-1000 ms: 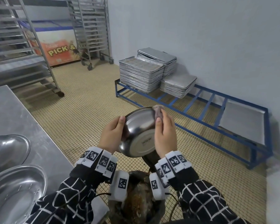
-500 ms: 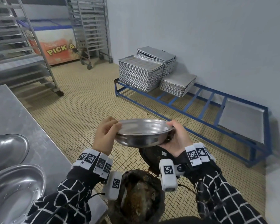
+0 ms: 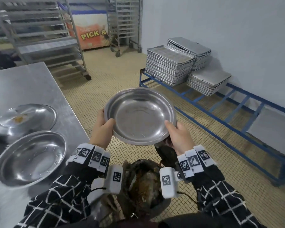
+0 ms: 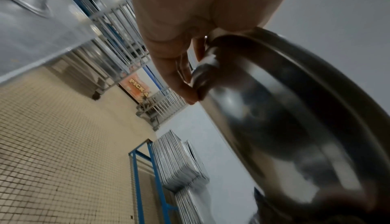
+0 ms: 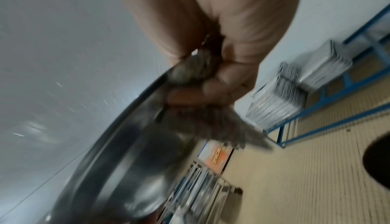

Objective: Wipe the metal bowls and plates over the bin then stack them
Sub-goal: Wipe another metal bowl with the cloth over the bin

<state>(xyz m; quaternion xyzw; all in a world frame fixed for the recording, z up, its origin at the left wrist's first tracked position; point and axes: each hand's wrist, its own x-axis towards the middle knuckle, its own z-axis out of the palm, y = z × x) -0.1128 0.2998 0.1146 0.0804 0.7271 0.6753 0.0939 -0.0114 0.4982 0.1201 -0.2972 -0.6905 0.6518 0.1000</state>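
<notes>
A round metal bowl point(image 3: 139, 116) is held in the air with its hollow facing up, above the dirty bin point(image 3: 143, 186). My left hand point(image 3: 103, 127) grips its left rim, thumb inside, fingers under the wall point(image 4: 263, 104). My right hand point(image 3: 177, 135) grips the near right rim with the thumb on top. Its fingers also hold a grey-brown cloth point(image 5: 202, 116) bunched against the bowl's underside point(image 5: 131, 169). On the steel table point(image 3: 31, 86) sit an upturned bowl point(image 3: 31, 160) and an overturned one point(image 3: 25, 120) with an orange smear.
Stacks of baking trays point(image 3: 169, 67) rest on a low blue frame point(image 3: 220, 116) along the right wall. Wheeled tray racks point(image 3: 44, 37) and a chest freezer point(image 3: 89, 33) stand at the back. The floor is beige tile point(image 3: 105, 76).
The bowl has turned from bottom toward me to hollow side up and tilted toward me. My right hand went from the bowl's back to its near right rim, cloth underneath.
</notes>
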